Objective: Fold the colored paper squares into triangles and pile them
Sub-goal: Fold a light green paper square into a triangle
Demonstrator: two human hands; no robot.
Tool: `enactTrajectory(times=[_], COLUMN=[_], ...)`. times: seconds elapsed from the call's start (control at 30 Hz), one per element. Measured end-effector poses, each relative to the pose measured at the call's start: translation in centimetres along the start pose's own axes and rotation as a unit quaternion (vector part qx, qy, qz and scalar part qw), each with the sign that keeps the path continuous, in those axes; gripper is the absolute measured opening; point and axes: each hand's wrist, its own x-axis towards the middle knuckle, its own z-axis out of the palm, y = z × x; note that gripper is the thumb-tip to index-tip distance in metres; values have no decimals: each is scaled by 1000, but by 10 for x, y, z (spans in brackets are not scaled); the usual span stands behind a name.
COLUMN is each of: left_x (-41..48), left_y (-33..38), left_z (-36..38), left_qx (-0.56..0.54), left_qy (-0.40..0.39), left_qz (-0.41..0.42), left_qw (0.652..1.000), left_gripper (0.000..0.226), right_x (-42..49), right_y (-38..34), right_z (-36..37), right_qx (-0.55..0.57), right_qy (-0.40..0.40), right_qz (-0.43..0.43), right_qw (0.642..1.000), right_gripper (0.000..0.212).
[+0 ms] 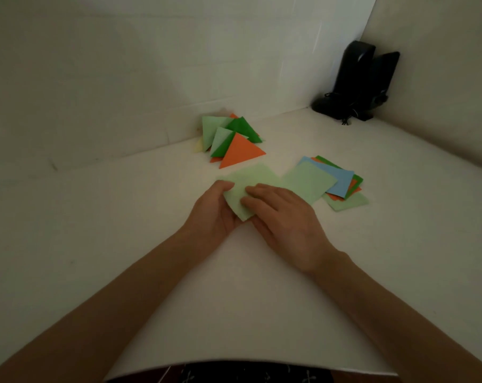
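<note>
- Pinching the pale green square (pixel 255 179) on the white table (pixel 123 217), the left hand (pixel 213 210) has its fingers hidden underneath.
- The right hand (pixel 285 219) presses flat fingers on top, covering its near side.
- Folded triangles (pixel 235 143) pile behind it; lower ones barely show.

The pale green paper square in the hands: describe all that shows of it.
A thin, matte pale green paper square, not yet folded, set cornerwise on the white table. The left hand holds its near left edge, thumb on top; the right hand rests fingers across its near half.
</note>
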Motion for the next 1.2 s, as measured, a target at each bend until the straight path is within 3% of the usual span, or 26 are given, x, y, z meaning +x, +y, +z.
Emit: enactTrajectory(times=[0.13, 0.3, 0.4, 0.47, 0.57, 0.63, 0.97, 1.03, 1.07, 1.1, 1.17, 1.2], left_x=[2, 3, 1, -1, -5, -7, -10, -9, -9, -8, -7, -6], left_y=[1, 0, 0, -3, -8, -10, -12, -12, -11, -10, -7, -6], left_z=[-2, -1, 2, 4, 4, 4, 6, 5, 5, 4, 2, 1], left_qx=[20, 68, 122, 180, 263, 288, 385, 386, 372, 347, 277, 245], left_qy=[-6, -13, -25, -47, -57, -51, -54, -39, -30, -22, -14, -11], left_qz=[-1, 78, 99, 112, 149, 176, 230, 231, 230, 227, 217, 210], left_qw=[1000, 995, 987, 976, 951, 940, 892, 892, 899, 910, 936, 946], left_gripper=[37, 33, 34, 19, 34, 31, 21, 19, 19, 18, 19, 19], right_x=[2, 2, 5, 5, 4, 4, 6, 6, 7, 7, 10, 11], right_y=[3, 11, 9, 7, 4, 3, 3, 2, 1, 2, 5, 7], right_z=[-4, -4, -7, -10, -13, -14, -17, -17, -17, -17, -20, -22], right_qx=[-2, 68, 159, 227, 294, 307, 283, 289, 306, 327, 390, 431], right_qy=[25, 49, 108, 124, 83, 73, 31, 32, 34, 35, 28, 24], right_qz=[19, 35, 111, 196, 303, 330, 388, 389, 398, 412, 462, 479], right_qw=[999, 996, 975, 946, 903, 890, 877, 874, 864, 849, 796, 765], right_gripper=[30, 30, 24, 19, 22, 26, 27, 19, 13, 21, 37, 34])
